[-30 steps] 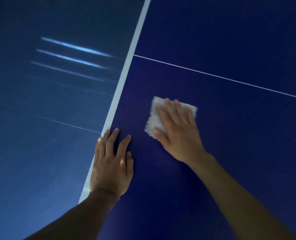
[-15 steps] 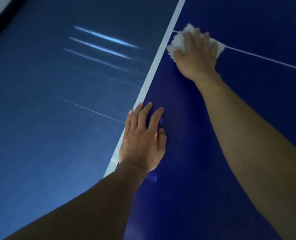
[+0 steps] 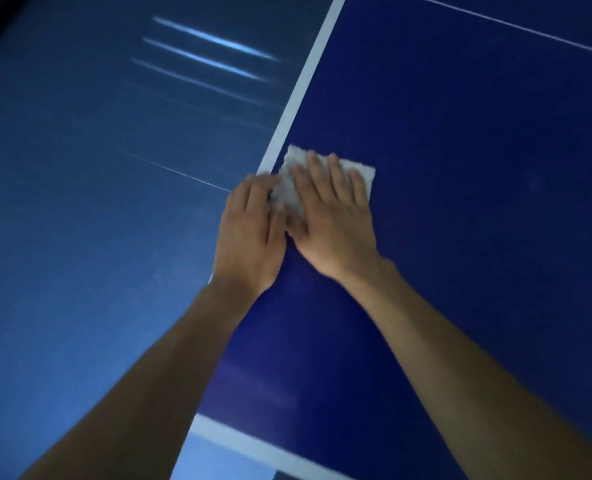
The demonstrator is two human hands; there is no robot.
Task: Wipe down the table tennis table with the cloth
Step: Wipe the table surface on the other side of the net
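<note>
My right grip [image 3: 336,230] lies flat, fingers straight, pressing the white cloth [image 3: 363,174] onto the table [image 3: 460,202] just beside the white side line [image 3: 308,81]. My left grip [image 3: 249,233], also flat, rests on that line, fingertips [image 3: 266,183] touching the cloth.

Right hand [image 3: 336,233] presses the cloth [image 3: 292,183] onto the table [image 3: 478,220], left hand [image 3: 249,237] alongside.
</note>
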